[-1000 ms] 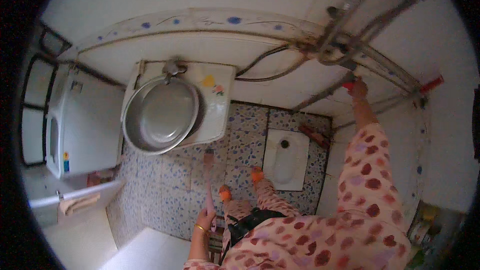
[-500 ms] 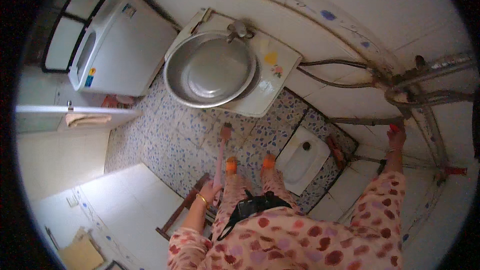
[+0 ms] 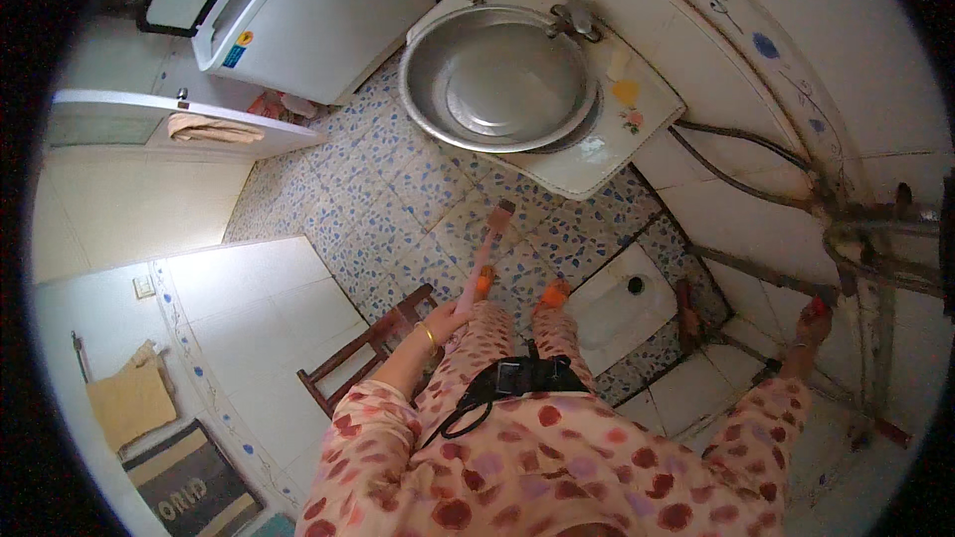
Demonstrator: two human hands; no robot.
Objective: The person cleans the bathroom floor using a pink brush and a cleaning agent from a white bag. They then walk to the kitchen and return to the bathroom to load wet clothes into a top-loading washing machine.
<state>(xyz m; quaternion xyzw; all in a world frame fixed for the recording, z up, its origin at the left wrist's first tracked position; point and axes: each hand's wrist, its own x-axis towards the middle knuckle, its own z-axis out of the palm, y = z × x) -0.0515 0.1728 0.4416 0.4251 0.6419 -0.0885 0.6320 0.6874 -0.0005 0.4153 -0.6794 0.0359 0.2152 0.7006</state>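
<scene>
My left hand [image 3: 446, 322], a gold bangle at its wrist, is closed round the handle of a long pink brush [image 3: 486, 251]. The brush points away from me, its brownish head low over the tiled floor. Out to the right, my right hand [image 3: 808, 328] is closed on a small red valve handle [image 3: 819, 306] by the wall pipes [image 3: 863, 264]. The fingers partly hide that handle. Between my arms, a white squat toilet [image 3: 615, 313] is set in the floor, right of my feet in orange footwear.
A large metal basin [image 3: 423, 119] rests on the white sink counter [image 3: 597, 164], under a tap [image 3: 575, 20]. Left of it stands a white washing-machine-like appliance [image 3: 323, 25]. A beige cloth [image 3: 214, 128] hangs on a ledge. A brown wooden stool [image 3: 373, 343] is beside my left arm.
My view has shifted left and down, so the basin and counter sit higher and farther right. My left hand still holds the brush, and my right hand stays at the red handle.
</scene>
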